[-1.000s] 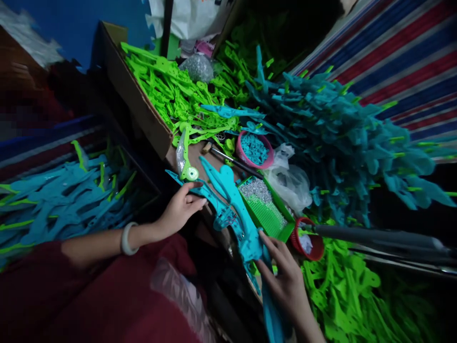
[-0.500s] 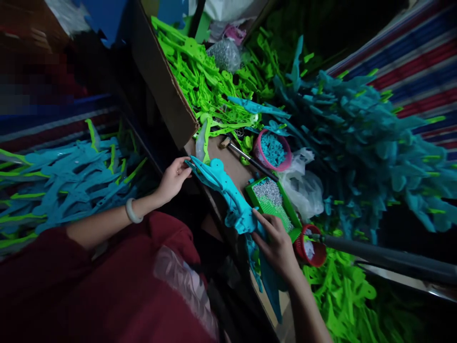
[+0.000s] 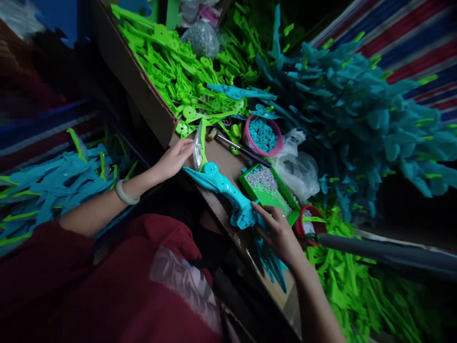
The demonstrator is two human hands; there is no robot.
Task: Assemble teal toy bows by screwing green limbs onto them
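A glossy blue plastic toy part (image 3: pixel 228 193) with a round disc and a long pointed end lies slantwise along the table's edge. From its disc end rises a curved blade piece (image 3: pixel 199 147), clear with a bright green edge. My left hand (image 3: pixel 174 159) has its fingers closed together at the clear side of that blade, pinching its edge. My right hand (image 3: pixel 276 231) grips the lower end of the blue part, index finger stretched along it. Beneath that hand, more thin blue pieces (image 3: pixel 273 262) hang over the table, partly hidden by it.
A cardboard box (image 3: pixel 143 90) of green parts stands behind. A hammer (image 3: pixel 235 147), a pink basket (image 3: pixel 262 136) of small blue pieces, a green tray (image 3: pixel 267 188) of screws and a red basket (image 3: pixel 309 224) sit right. Blue parts (image 3: pixel 357 119) pile beyond; more fill a bag (image 3: pixel 64 190) at left.
My left hand has moved from the tip of the blue part up to the clear blade. The blade stands more upright, and the view has shifted somewhat.
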